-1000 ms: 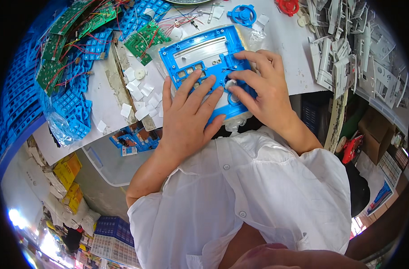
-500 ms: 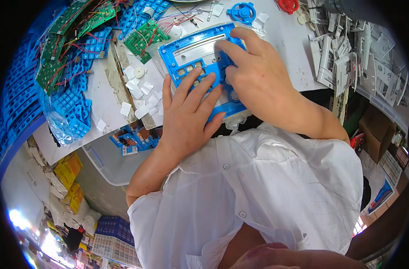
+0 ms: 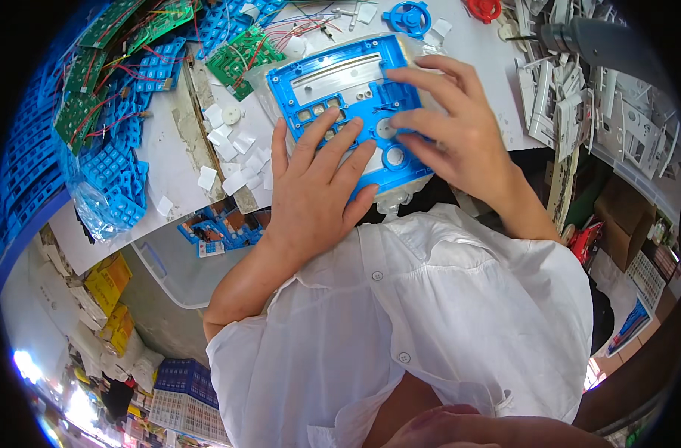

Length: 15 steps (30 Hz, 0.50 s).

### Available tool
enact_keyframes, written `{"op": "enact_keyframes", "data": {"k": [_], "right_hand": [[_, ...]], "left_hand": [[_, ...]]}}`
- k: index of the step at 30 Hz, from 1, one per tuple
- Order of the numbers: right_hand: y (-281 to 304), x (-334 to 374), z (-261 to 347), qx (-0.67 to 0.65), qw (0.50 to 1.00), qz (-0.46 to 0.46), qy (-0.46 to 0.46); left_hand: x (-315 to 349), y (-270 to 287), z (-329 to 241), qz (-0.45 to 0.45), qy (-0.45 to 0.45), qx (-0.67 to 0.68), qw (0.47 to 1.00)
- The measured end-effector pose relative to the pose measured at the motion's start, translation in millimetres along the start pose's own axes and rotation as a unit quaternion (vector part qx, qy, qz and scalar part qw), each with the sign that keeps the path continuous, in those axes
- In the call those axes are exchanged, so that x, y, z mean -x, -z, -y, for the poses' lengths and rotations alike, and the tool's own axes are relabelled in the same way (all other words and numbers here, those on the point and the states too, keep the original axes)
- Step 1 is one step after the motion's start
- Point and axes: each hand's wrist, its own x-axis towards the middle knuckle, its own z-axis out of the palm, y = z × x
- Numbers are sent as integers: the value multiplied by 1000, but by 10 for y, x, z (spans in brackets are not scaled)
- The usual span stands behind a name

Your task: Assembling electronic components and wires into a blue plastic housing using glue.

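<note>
A blue plastic housing panel (image 3: 366, 112), with a long slot, square key openings and round holes, lies at the table's front edge on a sheet of clear plastic wrap. My left hand (image 3: 310, 179) rests on its lower left part, fingers spread over the key openings. My right hand (image 3: 460, 134) hovers at the panel's right side with its fingers apart. Its fingertips come close to a whitish disc (image 3: 386, 128) in the panel; whether they touch it I cannot tell. Below that disc sits a blue ring (image 3: 394, 155). No loose part shows in either hand.
Green circuit boards (image 3: 239, 60) with red wires and blue keypads (image 3: 112, 175) crowd the left. White square pieces (image 3: 236, 153) lie beside the panel. A dark power screwdriver (image 3: 602, 45) reaches in at upper right, near white plastic parts (image 3: 542, 97). Under the table stands a clear bin (image 3: 172, 272).
My right hand has drawn back to the right and spread its fingers, uncovering the disc and ring. My left hand stays on the panel. More of the screwdriver shows at upper right.
</note>
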Motion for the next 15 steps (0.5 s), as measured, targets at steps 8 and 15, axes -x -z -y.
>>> {"op": "enact_keyframes", "data": {"k": [8, 15], "right_hand": [[-202, 2, 11, 31, 998, -44, -14], [-308, 3, 8, 39, 997, -64, -16]], "left_hand": [[-20, -3, -20, -7, 4, -13, 1000], [-23, -4, -34, -2, 11, -10, 1000]]}}
